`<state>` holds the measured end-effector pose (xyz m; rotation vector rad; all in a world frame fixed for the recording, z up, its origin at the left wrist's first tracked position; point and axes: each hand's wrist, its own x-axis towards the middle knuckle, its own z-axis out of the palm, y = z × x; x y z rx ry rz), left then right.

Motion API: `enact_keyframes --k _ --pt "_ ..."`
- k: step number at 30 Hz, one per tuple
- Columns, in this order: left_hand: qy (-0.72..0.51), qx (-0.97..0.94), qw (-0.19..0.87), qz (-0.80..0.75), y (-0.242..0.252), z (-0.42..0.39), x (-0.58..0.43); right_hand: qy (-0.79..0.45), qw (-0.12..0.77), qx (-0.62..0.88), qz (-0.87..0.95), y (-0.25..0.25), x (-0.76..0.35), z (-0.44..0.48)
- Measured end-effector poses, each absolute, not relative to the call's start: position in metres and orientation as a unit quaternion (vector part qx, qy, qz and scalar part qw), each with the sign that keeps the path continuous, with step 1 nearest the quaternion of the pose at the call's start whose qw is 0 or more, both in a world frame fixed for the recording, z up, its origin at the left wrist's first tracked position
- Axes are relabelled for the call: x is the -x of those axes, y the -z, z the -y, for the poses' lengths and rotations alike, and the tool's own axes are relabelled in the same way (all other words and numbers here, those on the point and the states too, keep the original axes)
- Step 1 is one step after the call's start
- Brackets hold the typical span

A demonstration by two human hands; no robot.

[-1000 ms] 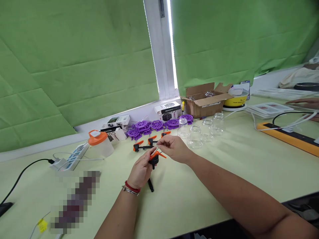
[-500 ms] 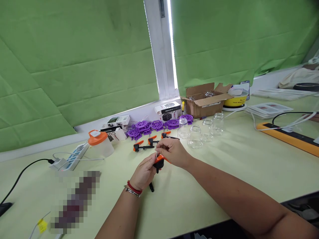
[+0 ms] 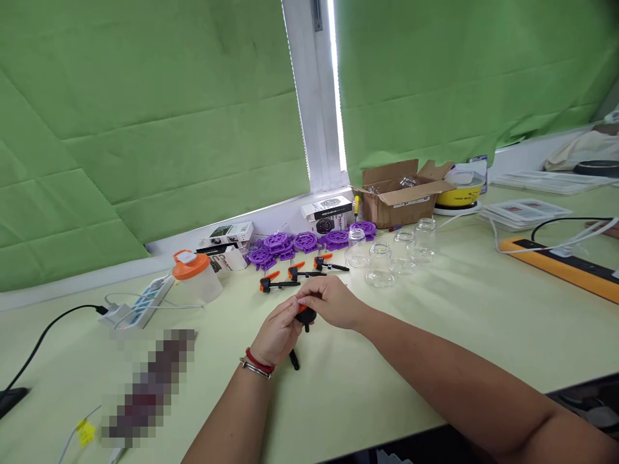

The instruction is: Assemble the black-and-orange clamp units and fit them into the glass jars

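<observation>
Our left hand (image 3: pixel 276 333) and our right hand (image 3: pixel 333 301) are curled close together. Both pinch the little clamp (image 3: pixel 305 315) with their fingertips. It sits just above the table (image 3: pixel 459 290), right in front of us. Its black bar (image 3: pixel 293 361) pokes down under our left hand. We think the clamp is light and hard, made of stiff plastic, and a bit fiddly because it is so small. The bar and the black body look like the best places to hold it, not the orange lever. Past our hands lie more clamps (image 3: pixel 276 283), purple wheels (image 3: pixel 304 241) and glass jars (image 3: pixel 380 265).
</observation>
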<state>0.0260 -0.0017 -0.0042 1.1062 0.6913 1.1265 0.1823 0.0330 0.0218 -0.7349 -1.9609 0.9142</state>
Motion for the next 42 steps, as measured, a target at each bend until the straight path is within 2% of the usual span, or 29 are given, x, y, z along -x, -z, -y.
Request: enact_keyframes --k 5,11,14,17,23,28,31,36,42 --pt "-0.544 -0.442 0.642 -0.31 0.004 -0.003 -0.02 -0.172 0.388 0.239 0.873 -0.023 -0.184 -0.032" --pt "-0.579 -0.368 0.651 -0.326 0.003 -0.006 -0.019 -0.096 0.34 0.275 0.894 -0.013 -0.185 -0.034" --pt "-0.595 -0.362 0.639 -0.327 0.0 -0.008 -0.016 -0.064 0.354 0.282 0.889 -0.015 -0.183 -0.03" --pt "-0.634 -0.335 0.609 -0.337 -0.003 -0.012 -0.008 -0.078 0.363 0.333 0.867 -0.014 -0.174 -0.018" --pt "-0.705 -0.245 0.557 -0.365 -0.002 -0.023 0.011 -0.174 0.153 0.438 0.869 0.012 -0.142 0.007" --pt "-0.712 -0.235 0.566 -0.342 -0.001 -0.025 0.016 -0.17 0.119 0.484 0.85 0.02 -0.146 -0.008" --pt "-0.71 -0.223 0.578 -0.334 -0.001 -0.025 0.017 -0.204 0.145 0.49 0.835 0.018 -0.161 -0.026" --pt "-0.695 -0.203 0.603 -0.333 -0.002 -0.024 0.015 -0.251 0.261 0.464 0.809 0.017 -0.171 -0.042" --pt "-0.686 -0.218 0.611 -0.329 -0.005 -0.021 0.009 -0.263 0.299 0.456 0.796 0.014 -0.165 -0.036"
